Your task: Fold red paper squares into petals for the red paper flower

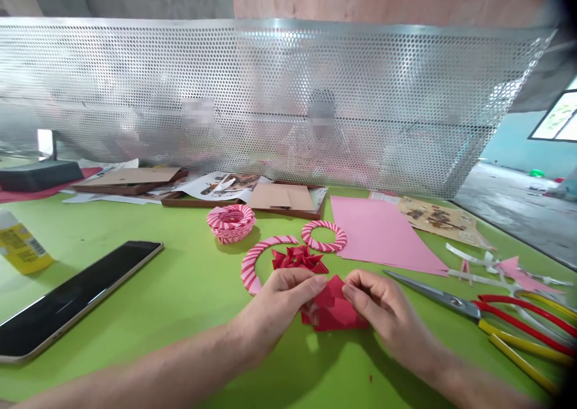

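Observation:
My left hand (282, 301) and my right hand (378, 313) both pinch a folded red paper piece (336, 313) low on the green table (135, 289). Its lower part lies on the table, and my fingers hide some of its folds. Just beyond my left fingers sits a spiky folded red paper cluster (298, 259). A pink-and-white striped paper arc (255, 259) curves around that cluster's left side. Farther back are a striped paper ring (323, 236) and a small striped paper bowl (231, 223). To the right of my right hand lie metal scissors (433, 292) with red and yellow handles.
A dark tablet (67, 298) and a yellow glue stick (20, 244) lie at left. A pink sheet (381, 235) and white paper strips (478, 265) lie at right. Cardboard and prints line the back, before a perforated metal screen (270, 103) with blurred people behind.

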### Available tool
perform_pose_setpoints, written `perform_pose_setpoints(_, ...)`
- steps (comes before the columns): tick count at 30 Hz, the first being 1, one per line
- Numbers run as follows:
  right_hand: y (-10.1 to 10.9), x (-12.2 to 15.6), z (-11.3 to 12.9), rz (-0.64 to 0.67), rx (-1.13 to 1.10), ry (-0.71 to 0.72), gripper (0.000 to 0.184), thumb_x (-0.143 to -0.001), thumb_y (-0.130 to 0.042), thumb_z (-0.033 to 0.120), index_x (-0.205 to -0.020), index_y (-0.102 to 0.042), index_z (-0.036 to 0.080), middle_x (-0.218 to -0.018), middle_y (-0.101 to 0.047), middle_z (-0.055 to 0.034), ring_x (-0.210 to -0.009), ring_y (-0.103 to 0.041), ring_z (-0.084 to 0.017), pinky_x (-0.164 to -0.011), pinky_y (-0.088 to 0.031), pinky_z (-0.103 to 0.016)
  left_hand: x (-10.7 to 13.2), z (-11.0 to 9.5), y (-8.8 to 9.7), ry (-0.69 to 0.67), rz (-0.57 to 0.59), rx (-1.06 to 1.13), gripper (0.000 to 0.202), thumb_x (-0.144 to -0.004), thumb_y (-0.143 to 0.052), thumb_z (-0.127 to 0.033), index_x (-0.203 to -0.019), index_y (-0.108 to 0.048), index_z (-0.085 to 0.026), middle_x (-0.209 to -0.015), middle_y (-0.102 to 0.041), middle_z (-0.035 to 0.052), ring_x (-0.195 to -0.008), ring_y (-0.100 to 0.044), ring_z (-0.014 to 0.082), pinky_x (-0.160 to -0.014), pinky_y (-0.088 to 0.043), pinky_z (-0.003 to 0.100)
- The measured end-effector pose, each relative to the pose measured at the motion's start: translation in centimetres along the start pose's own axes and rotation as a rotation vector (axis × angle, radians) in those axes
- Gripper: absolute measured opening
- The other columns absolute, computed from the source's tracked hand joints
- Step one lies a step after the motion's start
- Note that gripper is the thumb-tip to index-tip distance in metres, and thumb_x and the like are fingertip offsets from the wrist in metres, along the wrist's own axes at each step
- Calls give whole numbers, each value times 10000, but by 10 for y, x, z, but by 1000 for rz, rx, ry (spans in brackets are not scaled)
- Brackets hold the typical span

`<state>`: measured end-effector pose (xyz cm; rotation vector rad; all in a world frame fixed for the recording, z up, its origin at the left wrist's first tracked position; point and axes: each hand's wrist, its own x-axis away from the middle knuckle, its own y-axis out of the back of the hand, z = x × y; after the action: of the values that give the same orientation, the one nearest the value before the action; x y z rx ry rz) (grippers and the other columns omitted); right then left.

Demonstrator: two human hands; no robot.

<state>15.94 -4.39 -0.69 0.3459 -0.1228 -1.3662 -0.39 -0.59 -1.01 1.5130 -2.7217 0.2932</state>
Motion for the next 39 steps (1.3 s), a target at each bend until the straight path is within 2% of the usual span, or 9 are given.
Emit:
perform_pose_setpoints(8,2,-1,-11,3,-3,40,263,-854,-411,335,-661,-452,161,-556,-326,52,-501,-283,-85,-438,-238,-205,0,-7,4,5,75,-142,282,-775,-498,-290,-546,-514,-126,-515,-480,-6,-518,-406,95,-553,-324,241)
perform_pose_setpoints(11,3,-2,-11,-71,54,91,207,-861,-402,317,-753,-495,167,-601,-419,33,-526,-377,-97,-454,-301,-204,-1,-8,4,-2,44,-152,288,-775,-498,-279,-526,-479,-135,-511,-468,-12,-507,-392,91,-543,-319,241)
perform_pose_setpoints(13,4,-1,-10,-194,174,216,126,-845,-439,272,-899,-505,178,-786,-515,-16,-684,-479,-136,-562,-387,-232,-1,-7,3,-6,7,-162,300,-779,-493,-286,-519,-464,-139,-504,-467,-14,-495,-385,89,-531,-312,241)
perform_pose_setpoints(16,5,2,-9,-329,419,487,213,-774,-536,206,-982,-501,180,-1031,-475,-71,-964,-455,-199,-800,-390,-317,0,-6,1,-24,-32,-186,329,-793,-467,-320,-518,-467,-141,-504,-483,-6,-499,-400,97,-536,-317,248)
perform_pose_setpoints(18,5,3,-9,-309,570,617,191,-749,-564,189,-937,-531,177,-1052,-457,-79,-1009,-436,-213,-855,-369,-347,1,-6,0,-43,-37,-190,348,-794,-462,-347,-513,-470,-141,-511,-491,-2,-513,-413,104,-548,-324,253)
perform_pose_setpoints(21,2,4,-7,-234,739,706,128,-760,-562,196,-887,-561,179,-1070,-466,-79,-1013,-437,-212,-868,-369,-360,4,-5,-1,-47,-31,-176,356,-790,-470,-360,-511,-478,-140,-519,-490,-5,-527,-416,104,-561,-327,252)
perform_pose_setpoints(27,-2,4,-2,-257,870,790,71,-784,-544,216,-830,-589,185,-1077,-494,-79,-1024,-419,-223,-870,-369,-386,6,-5,-5,-22,4,-145,341,-798,-477,-330,-512,-466,-145,-530,-462,-21,-549,-401,95,-581,-315,242)
perform_pose_setpoints(34,0,6,-4,-291,859,841,78,-767,-555,184,-813,-617,179,-1059,-502,-83,-990,-442,-231,-843,-380,-387,7,-4,-5,-23,17,-101,330,-790,-489,-322,-513,-455,-146,-532,-446,-25,-548,-383,94,-566,-300,241)
perform_pose_setpoints(39,1,5,-5,-289,819,816,84,-757,-553,159,-812,-610,187,-1069,-484,-74,-1000,-444,-226,-845,-383,-383,7,-8,-7,-32,26,-66,310,-770,-517,-287,-502,-494,-133,-505,-459,-25,-521,-375,89,-538,-293,232)
